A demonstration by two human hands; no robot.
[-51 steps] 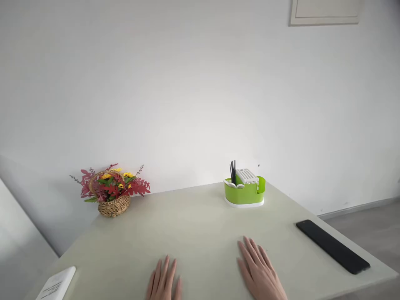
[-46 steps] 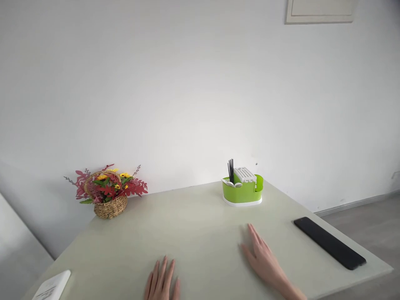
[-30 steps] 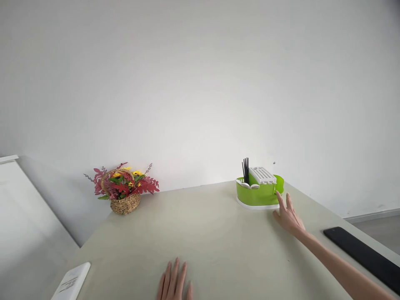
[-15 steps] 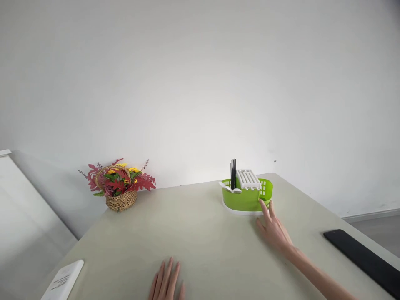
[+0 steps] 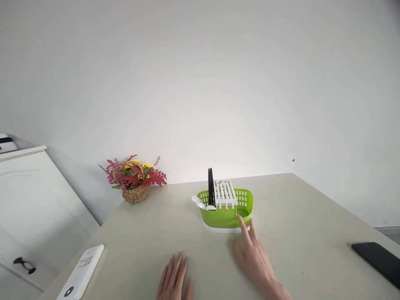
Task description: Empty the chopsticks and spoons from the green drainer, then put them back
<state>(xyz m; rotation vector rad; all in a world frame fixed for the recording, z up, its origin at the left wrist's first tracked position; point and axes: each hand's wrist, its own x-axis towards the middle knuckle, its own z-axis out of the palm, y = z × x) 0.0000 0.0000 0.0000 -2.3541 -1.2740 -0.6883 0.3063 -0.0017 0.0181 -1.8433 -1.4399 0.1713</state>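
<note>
The green basket [image 5: 220,217] looks like thin moulded plastic, so it should be light and fairly stiff, its walls giving perhaps a little under a squeeze and feeling rather slick; breakage seems unlikely, though its loose contents could rattle or shift if it is jerked. A good hold would probably be the cut-out in its front wall, toward 4 o'clock, or the two ends at 9 and 3. It sits upright on the table [image 5: 150,237], at 11 o'clock from the right hand [image 5: 254,259] and 1 o'clock from the left hand [image 5: 173,283]. The right fingers are spread rather than closed: the index tip seems to touch the cut-out's edge, while the thumb stands clear. The left lies open, palm down, holding nothing. The basket is bright green, long and round-ended, with small holes through its back wall and a white base [image 5: 215,229]; a slotted white rack [image 5: 225,194] crosses the top, black sticks [image 5: 211,187] rise beside it toward 10 o'clock, and white spoons [image 5: 200,204] lean at 9.
</note>
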